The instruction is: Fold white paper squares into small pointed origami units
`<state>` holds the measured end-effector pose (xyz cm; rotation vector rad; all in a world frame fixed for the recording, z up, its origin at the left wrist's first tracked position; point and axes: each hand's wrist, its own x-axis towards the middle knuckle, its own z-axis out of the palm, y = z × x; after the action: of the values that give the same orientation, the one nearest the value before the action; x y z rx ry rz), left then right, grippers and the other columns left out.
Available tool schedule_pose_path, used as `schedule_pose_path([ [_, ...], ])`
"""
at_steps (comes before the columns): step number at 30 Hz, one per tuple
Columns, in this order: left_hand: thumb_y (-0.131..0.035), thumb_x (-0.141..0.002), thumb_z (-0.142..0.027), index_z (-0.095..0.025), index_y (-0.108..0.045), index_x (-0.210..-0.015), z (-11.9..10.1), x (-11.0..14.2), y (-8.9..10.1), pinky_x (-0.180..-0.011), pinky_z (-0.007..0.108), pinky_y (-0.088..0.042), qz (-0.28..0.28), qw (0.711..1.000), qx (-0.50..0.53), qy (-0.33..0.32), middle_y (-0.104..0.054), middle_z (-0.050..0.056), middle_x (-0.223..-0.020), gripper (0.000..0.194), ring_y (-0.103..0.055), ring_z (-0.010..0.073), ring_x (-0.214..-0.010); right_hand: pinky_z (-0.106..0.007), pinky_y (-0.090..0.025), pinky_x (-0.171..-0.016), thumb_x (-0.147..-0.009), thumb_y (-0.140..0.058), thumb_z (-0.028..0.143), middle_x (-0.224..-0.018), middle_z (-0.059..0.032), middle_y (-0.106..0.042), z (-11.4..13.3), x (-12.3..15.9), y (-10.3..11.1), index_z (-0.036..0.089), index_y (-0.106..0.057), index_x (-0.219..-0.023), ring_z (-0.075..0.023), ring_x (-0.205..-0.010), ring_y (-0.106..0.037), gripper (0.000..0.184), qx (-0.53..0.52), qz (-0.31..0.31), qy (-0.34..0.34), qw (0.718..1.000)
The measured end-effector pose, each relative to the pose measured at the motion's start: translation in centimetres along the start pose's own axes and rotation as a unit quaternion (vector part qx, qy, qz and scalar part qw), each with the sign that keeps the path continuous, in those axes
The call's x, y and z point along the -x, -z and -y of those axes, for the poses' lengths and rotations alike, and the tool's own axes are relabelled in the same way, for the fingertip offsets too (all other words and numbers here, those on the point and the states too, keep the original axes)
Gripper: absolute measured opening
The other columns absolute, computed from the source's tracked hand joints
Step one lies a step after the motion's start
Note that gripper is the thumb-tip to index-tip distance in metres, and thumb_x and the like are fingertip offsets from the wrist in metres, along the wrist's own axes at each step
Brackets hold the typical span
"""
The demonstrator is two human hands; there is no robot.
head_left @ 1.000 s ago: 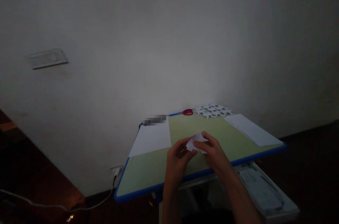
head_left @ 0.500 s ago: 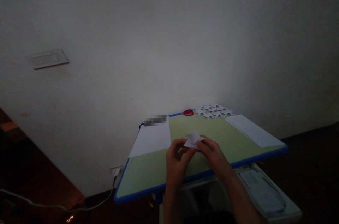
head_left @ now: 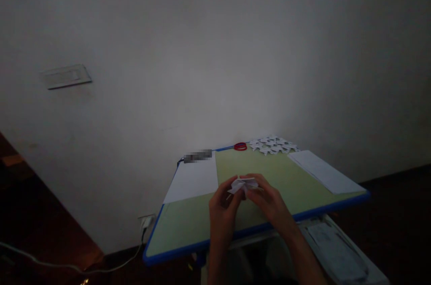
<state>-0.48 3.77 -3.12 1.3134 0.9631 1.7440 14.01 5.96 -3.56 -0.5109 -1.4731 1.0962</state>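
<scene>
A small folded piece of white paper (head_left: 243, 183) is pinched between both my hands above the near part of the green tabletop (head_left: 188, 222). My left hand (head_left: 223, 206) grips its left side, thumb low and fingers behind. On the right side my right hand (head_left: 267, 199) is closed on the same folded paper, with its thumb near the other thumb. The fingertips behind the paper are partly hidden. Several folded white paper pieces (head_left: 273, 145) lie together at the table's back right corner.
Red-handled scissors (head_left: 240, 146) lie at the back edge. A white sheet (head_left: 195, 181) covers the left part, near a blurred dark object (head_left: 198, 155). White paper (head_left: 325, 173) lies on the right. An open drawer (head_left: 340, 249) juts out below; a wall stands behind.
The folded paper has been turned and pressed flatter between my fingers; its raised point no longer stands up. My right fingers have moved further over its back. The view has shifted slightly.
</scene>
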Motion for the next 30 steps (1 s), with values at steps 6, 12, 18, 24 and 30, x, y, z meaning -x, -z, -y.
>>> schedule_pose_path([
  [6,-0.083,-0.075,-0.030,-0.019,-0.076,-0.102,0.1,-0.1,0.0,-0.085,0.035,-0.060,-0.039,0.999,-0.012,-0.022,-0.078,0.008,-0.101,0.030,-0.074,0.0241,-0.093,-0.036,-0.053,-0.083,-0.101,-0.031,0.067,-0.124,-0.0089,-0.068,-1.4,-0.3,0.3,0.030,-0.077,-0.116,-0.0266,-0.108,-0.065,0.060,-0.044,-0.011,-0.017,0.999],
  [12,-0.081,-0.071,-0.020,-0.019,-0.077,-0.102,0.6,-0.2,0.3,-0.087,0.035,-0.060,-0.050,0.998,-0.009,-0.043,-0.078,0.009,-0.106,0.030,-0.074,0.0233,-0.094,-0.038,-0.053,-0.090,-0.090,-0.067,0.051,-0.119,-0.0081,-0.072,-0.8,-0.2,0.7,0.029,-0.076,-0.118,-0.0287,-0.112,-0.064,0.036,-0.032,-0.004,-0.043,0.999],
  [18,-0.076,-0.067,-0.012,-0.021,-0.079,-0.099,0.3,-0.2,0.7,-0.082,0.034,-0.060,-0.038,0.999,-0.008,-0.034,-0.079,0.007,-0.101,0.033,-0.074,0.0229,-0.089,-0.040,-0.054,-0.091,-0.080,-0.081,0.041,-0.120,-0.0085,-0.073,-0.7,-0.2,0.7,0.028,-0.076,-0.113,-0.0288,-0.108,-0.067,0.036,-0.063,-0.015,-0.073,0.995],
  [24,-0.083,-0.070,-0.022,-0.020,-0.078,-0.106,0.4,0.0,0.5,-0.087,0.038,-0.060,0.004,1.000,-0.005,-0.022,-0.077,0.011,-0.104,0.037,-0.073,0.0264,-0.097,-0.036,-0.052,-0.083,-0.080,-0.080,0.046,-0.096,-0.0070,-0.076,-1.7,-0.7,0.9,0.024,-0.078,-0.103,-0.0263,-0.092,-0.069,0.032,-0.064,-0.070,-0.071,0.993],
  [30,-0.084,-0.076,-0.030,-0.024,-0.071,-0.127,0.5,0.2,0.4,-0.091,0.037,-0.059,0.049,0.999,0.002,-0.009,-0.073,0.013,-0.118,0.054,-0.070,0.0276,-0.107,-0.036,-0.051,-0.084,-0.074,-0.084,0.046,-0.103,-0.0078,-0.074,-1.6,-0.8,0.7,0.025,-0.076,-0.105,-0.0280,-0.099,-0.066,0.038,-0.127,-0.122,-0.090,0.980],
])
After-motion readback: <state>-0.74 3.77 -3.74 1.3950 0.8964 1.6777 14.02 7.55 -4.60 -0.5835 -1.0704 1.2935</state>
